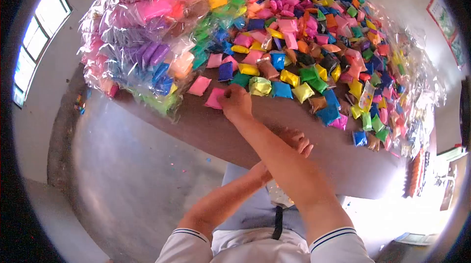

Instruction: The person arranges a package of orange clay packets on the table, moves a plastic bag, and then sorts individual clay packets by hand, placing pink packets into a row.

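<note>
My right arm crosses over my left and reaches to the left along the table's front edge. There my right hand (pixel 236 103) is closed, its fingertips pinching the right side of a small pink packet (pixel 214 98) on the table. Another light pink packet (pixel 199 86) lies just left of it, and a dark blue packet (pixel 225 71) lies behind. Under my right forearm, my left hand (pixel 297 141) is above the table near its front edge, with loosely bent fingers apart. Nothing shows in it, though the forearm hides part of the hand.
Colourful small packets (pixel 289 76) cover much of the brown table (pixel 216 133). Large clear plastic bags of packets (pixel 147 42) are stacked at the left, and more clear plastic (pixel 417 81) lies along the right. Small scraps dot the grey floor (pixel 147 165). A window (pixel 37 40) is at far left.
</note>
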Demonstrator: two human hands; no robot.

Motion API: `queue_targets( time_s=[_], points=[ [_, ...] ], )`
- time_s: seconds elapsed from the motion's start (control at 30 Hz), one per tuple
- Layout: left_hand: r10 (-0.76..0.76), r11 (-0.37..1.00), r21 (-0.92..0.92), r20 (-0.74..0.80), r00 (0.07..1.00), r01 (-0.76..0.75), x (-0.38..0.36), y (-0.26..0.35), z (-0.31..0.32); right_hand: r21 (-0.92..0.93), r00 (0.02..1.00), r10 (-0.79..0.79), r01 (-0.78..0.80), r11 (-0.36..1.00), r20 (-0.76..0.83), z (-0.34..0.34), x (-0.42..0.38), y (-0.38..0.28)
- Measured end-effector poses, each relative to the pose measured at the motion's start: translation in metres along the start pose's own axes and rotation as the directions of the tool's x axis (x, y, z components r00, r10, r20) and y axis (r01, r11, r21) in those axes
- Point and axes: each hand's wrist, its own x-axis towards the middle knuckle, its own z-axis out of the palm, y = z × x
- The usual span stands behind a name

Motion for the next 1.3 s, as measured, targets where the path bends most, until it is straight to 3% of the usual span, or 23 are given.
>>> queue_targets(
  time_s=[0.07,0.17,0.27,0.37,0.47,0.57,0.77,0.97,1.07,1.13,1.23,1.27,1.3],
  points=[
    [0.03,0.999,-0.034,-0.127,0.992,-0.034,0.0,0.0,0.002,0.157,0.997,-0.017,0.006,0.988,0.071,-0.004,-0.001,0.0],
    [0.02,1.0,-0.007,-0.166,0.986,-0.021,0.002,0.0,0.005,0.184,0.994,0.025,-0.045,0.982,0.111,-0.009,-0.003,-0.005],
    [0.002,0.999,-0.035,-0.077,0.997,-0.005,0.004,-0.002,0.006,0.133,0.992,-0.125,0.125,0.983,-0.01,-0.016,-0.014,-0.014],
    [-0.013,0.999,-0.045,-0.028,1.0,0.011,0.005,-0.001,0.005,0.028,0.923,-0.374,0.378,0.925,-0.093,-0.009,-0.021,-0.011],
    [0.0,0.998,-0.056,-0.066,0.998,-0.003,0.005,-0.003,0.005,0.069,0.924,-0.378,0.381,0.922,-0.06,-0.006,-0.017,-0.01],
    [-0.01,0.994,-0.111,-0.047,0.999,0.004,0.004,-0.004,0.008,0.038,0.964,-0.26,0.258,0.965,0.062,-0.004,-0.008,-0.01],
    [0.028,0.995,-0.093,-0.203,0.979,-0.048,0.006,-0.002,0.01,-0.028,0.959,-0.281,0.283,0.959,0.041,0.0,-0.009,-0.01],
    [-0.054,0.997,-0.049,0.056,0.997,0.056,0.003,-0.003,0.013,0.004,0.978,-0.199,0.199,0.98,0.065,-0.008,-0.006,-0.021],
    [0.214,0.965,0.144,0.042,0.976,-0.217,-0.009,-0.004,-0.006,-0.128,0.943,-0.294,0.275,0.953,-0.159,-0.013,0.017,-0.028],
    [0.134,0.988,-0.06,-0.075,0.988,-0.139,-0.011,-0.003,-0.008,-0.189,0.916,-0.349,0.314,0.931,-0.197,-0.024,0.048,-0.033],
    [-0.009,0.927,-0.366,-0.23,0.973,-0.078,0.002,0.001,-0.006,-0.203,0.939,-0.31,0.278,0.939,-0.149,-0.034,0.091,-0.026],
    [-0.063,0.882,-0.465,-0.267,0.962,-0.071,0.005,0.002,-0.004,-0.311,0.933,-0.346,0.301,0.902,-0.101,-0.035,0.102,-0.022],
    [-0.065,0.897,-0.439,-0.251,0.966,-0.054,0.006,0.002,-0.002,-0.413,0.926,-0.375,0.323,0.852,-0.048,-0.037,0.108,-0.023]
  ],
)
